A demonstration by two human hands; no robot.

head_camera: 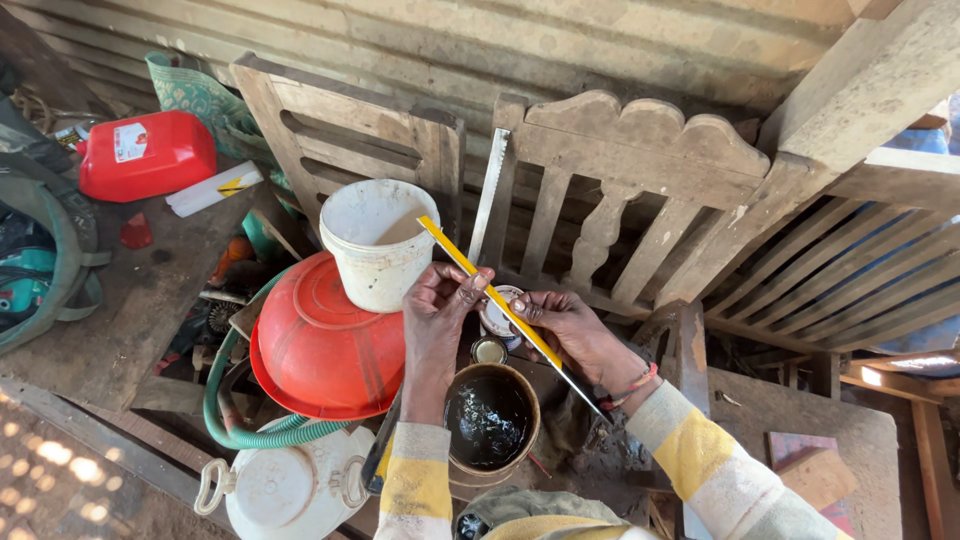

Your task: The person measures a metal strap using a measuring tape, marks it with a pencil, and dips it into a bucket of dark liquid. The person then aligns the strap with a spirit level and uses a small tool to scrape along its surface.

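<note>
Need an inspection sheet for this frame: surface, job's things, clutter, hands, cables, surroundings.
Surface: worn wooden bench, dirty.
Job's things: yellow blade held slanting over a tub of dark liquid; small round tin behind it.
Clutter: red basin, white bucket, red jerrycan, white lidded pot.
Hands: left hand and right hand both pinch the blade.
Cables: none; green hose.
Surroundings: carved wooden frames, plank wall.
</note>
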